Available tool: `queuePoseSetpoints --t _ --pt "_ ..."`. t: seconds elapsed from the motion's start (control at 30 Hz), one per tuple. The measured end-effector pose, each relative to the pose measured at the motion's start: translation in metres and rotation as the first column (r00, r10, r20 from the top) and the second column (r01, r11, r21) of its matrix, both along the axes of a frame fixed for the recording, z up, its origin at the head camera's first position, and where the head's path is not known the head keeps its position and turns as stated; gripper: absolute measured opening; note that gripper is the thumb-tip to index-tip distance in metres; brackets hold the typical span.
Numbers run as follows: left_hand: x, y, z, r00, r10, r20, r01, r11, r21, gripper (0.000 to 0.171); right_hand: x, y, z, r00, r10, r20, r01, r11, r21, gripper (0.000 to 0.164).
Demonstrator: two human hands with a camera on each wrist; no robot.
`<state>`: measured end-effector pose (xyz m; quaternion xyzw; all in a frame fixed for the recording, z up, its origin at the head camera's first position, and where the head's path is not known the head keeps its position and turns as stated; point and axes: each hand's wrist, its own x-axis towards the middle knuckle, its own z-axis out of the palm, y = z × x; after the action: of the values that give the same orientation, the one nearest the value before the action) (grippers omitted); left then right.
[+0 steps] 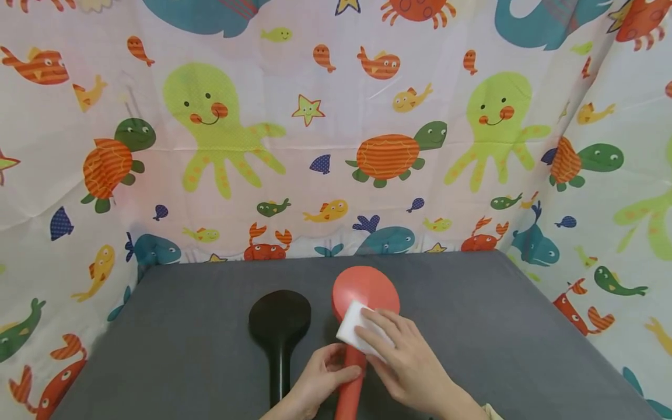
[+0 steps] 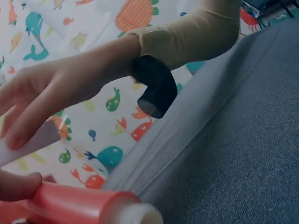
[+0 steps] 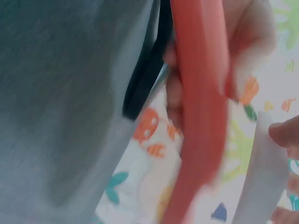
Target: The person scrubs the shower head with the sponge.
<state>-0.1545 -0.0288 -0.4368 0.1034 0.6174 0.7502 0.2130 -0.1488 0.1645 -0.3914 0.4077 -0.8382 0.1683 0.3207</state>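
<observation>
A red ladle (image 1: pixel 367 286) with a round bowl is held up over the grey table, its bowl pointing away from me. My left hand (image 1: pixel 321 376) grips the handle (image 3: pixel 201 74) just below the bowl, thumb across it. My right hand (image 1: pixel 412 359) holds a white sponge (image 1: pixel 353 328) against the red ladle where bowl and handle join; the fingers lie over the sponge. In the left wrist view, the red handle (image 2: pixel 70 200) ends in a whitish ring-shaped tip (image 2: pixel 142 214). In the right wrist view, the sponge (image 3: pixel 264 177) appears beside the red handle.
To the left of the red ladle lies a black ladle (image 1: pixel 280 321), handle toward me, on the grey tabletop (image 1: pixel 184 344). A curtain (image 1: pixel 315 134) printed with sea animals hangs behind the table and along both sides. A black camera mount (image 2: pixel 156 86) sits on the right wrist.
</observation>
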Motion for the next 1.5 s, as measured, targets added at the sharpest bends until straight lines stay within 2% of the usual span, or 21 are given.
queuePoseSetpoints --t 0.1,0.2,0.3,0.37,0.53,0.6,0.7,0.77,0.83,0.93,1.0,1.1,1.17,1.23,1.33,1.4,1.5 --pt "0.005 -0.001 0.007 0.995 -0.035 -0.094 0.035 0.999 -0.001 0.042 -0.005 -0.009 0.006 0.994 0.091 -0.067 -0.089 0.996 0.026 0.038" --pt "0.008 -0.001 0.013 0.981 -0.070 -0.180 0.068 0.998 -0.014 0.042 -0.015 -0.010 0.016 0.991 0.081 -0.110 -0.080 0.997 0.011 0.037" --pt "0.011 -0.001 0.016 0.965 -0.101 -0.243 0.098 0.995 -0.021 0.039 -0.027 -0.006 0.028 0.989 0.019 -0.145 -0.027 0.998 -0.058 0.038" --pt "0.011 -0.002 0.017 0.953 -0.110 -0.283 0.105 0.994 -0.031 0.038 -0.035 0.000 0.037 0.988 -0.055 -0.141 0.037 0.992 -0.121 0.040" --pt "0.012 -0.004 0.018 0.939 -0.089 -0.332 0.070 0.995 -0.067 0.036 -0.049 0.013 0.047 0.968 -0.242 -0.071 0.212 0.933 -0.291 0.046" --pt "0.012 -0.005 0.019 0.936 -0.080 -0.344 0.056 0.995 -0.079 0.036 -0.049 0.014 0.043 0.965 -0.250 -0.076 0.211 0.918 -0.335 0.046" --pt "0.011 -0.007 0.021 0.931 -0.071 -0.357 0.049 0.996 -0.072 0.036 -0.042 0.007 0.031 0.974 -0.162 -0.160 0.104 0.941 -0.324 0.043" --pt "0.010 -0.008 0.022 0.926 -0.060 -0.374 0.042 0.998 -0.057 0.037 -0.034 0.001 0.021 0.974 -0.050 -0.222 -0.010 0.965 -0.263 0.040" --pt "0.009 -0.009 0.022 0.921 -0.048 -0.387 0.032 0.998 -0.049 0.038 -0.026 -0.005 0.011 0.963 0.072 -0.261 -0.120 0.978 -0.173 0.038" --pt "0.009 -0.009 0.020 0.917 -0.034 -0.397 0.014 0.998 -0.054 0.038 -0.020 -0.010 0.004 0.944 0.194 -0.268 -0.217 0.974 -0.060 0.036" --pt "0.009 -0.008 0.018 0.914 -0.034 -0.403 0.013 0.998 -0.057 0.038 -0.022 -0.008 0.006 0.939 0.215 -0.270 -0.235 0.971 -0.044 0.036" --pt "0.009 -0.006 0.017 0.904 -0.036 -0.425 0.009 0.998 -0.064 0.037 -0.035 -0.001 0.017 0.955 0.131 -0.265 -0.168 0.978 -0.122 0.037" --pt "0.010 -0.005 0.017 0.893 -0.041 -0.448 0.006 0.997 -0.079 0.037 -0.045 0.006 0.025 0.975 0.020 -0.223 -0.070 0.973 -0.220 0.040" --pt "0.011 -0.005 0.017 0.891 -0.045 -0.451 0.004 0.996 -0.093 0.036 -0.054 0.013 0.030 0.985 -0.089 -0.146 0.039 0.948 -0.316 0.042" --pt "0.012 -0.005 0.018 0.902 -0.047 -0.430 0.004 0.995 -0.102 0.036 -0.057 0.018 0.030 0.982 -0.183 -0.047 0.151 0.910 -0.385 0.047" --pt "0.012 -0.006 0.018 0.905 -0.042 -0.424 -0.001 0.995 -0.100 0.036 -0.053 0.016 0.024 0.984 -0.168 -0.061 0.133 0.915 -0.382 0.046" --pt "0.011 -0.006 0.018 0.899 -0.032 -0.436 -0.008 0.996 -0.090 0.037 -0.042 0.008 0.013 0.980 -0.056 -0.189 0.000 0.959 -0.282 0.042"
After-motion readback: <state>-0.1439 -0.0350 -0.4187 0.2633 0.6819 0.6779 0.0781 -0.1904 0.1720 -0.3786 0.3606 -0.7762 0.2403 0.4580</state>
